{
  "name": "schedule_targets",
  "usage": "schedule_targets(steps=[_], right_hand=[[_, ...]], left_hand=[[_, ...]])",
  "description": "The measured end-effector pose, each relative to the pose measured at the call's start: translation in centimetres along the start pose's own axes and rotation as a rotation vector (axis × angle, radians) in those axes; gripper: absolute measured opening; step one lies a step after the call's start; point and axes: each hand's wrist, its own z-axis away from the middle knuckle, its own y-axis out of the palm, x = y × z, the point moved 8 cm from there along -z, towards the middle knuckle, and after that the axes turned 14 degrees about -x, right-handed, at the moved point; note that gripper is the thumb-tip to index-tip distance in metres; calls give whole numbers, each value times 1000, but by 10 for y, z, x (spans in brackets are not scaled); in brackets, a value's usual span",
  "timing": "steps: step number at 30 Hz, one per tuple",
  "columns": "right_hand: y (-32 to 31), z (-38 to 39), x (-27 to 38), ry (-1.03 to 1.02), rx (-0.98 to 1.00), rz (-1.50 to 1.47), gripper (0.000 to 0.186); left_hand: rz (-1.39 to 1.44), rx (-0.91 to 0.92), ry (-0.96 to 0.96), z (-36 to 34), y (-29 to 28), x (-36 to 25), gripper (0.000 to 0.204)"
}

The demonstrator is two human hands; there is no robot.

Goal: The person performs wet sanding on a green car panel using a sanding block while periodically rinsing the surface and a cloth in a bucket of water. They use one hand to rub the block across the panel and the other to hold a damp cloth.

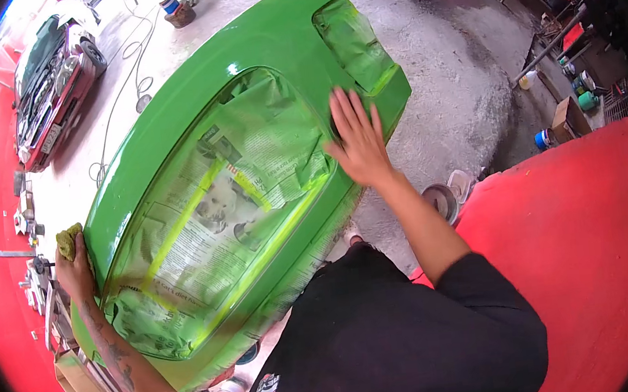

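Just before us, over the pale floor [453, 66], lies the green car panel [194, 78], which we judge stiff, slick and easily scratched, best held by its edges, while our left grip [75, 273] bunches a yellowish cloth [68, 241] at its left end and our right grip [360, 141] spreads flat upon its right side.

Wide head-worn fisheye view, facing down and forward, close above the green panel [296, 60]
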Motion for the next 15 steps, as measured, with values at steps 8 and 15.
schedule_targets(steps=[8, 15], right_hand=[[-6, 7, 16, -100, 46, 29, 84], [-3, 1, 23, -78, -15, 3, 83]], left_hand=[[42, 53, 152, -15, 48, -88, 40], [-68, 23, 275, -26, 102, -181, 51]])
